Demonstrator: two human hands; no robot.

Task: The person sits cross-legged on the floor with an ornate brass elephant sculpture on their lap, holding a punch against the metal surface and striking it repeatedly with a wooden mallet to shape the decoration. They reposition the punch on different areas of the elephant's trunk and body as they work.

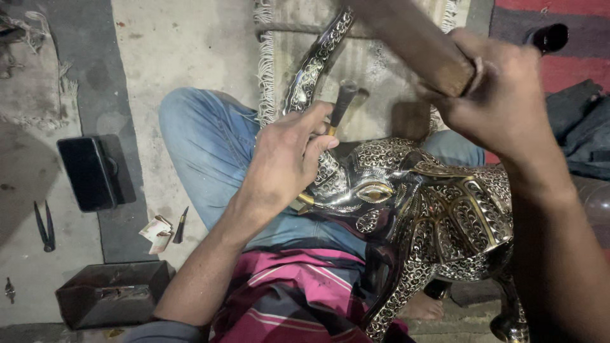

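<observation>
1. The person sat on the floor with a metal elephant figure resting across the lap, its body covered in engraved silver and gold patterns, its raised trunk curving up toward the fringed rug at the far side.
2. The left hand was clenched around a small chisel, fingers wrapped on its shaft, the tool's tip set against the elephant's head just beside the base of the trunk.
3. The right hand was clenched on the wooden handle of a hammer, held above the elephant's back; a dark end of the handle stuck out past the hand, and the hammer's head was out of view.
4. The legs wore blue jeans, and a pink striped cloth lay over the lap under the figure.
5. At the left side of the floor lay a dark phone on a grey strip, with a pair of pliers near it.
6. A dark metal block stood near the lower left corner, and just beyond it were folded paper scraps and a small pointed tool.
7. A dark cloth lay bunched at the right edge of the floor.
</observation>
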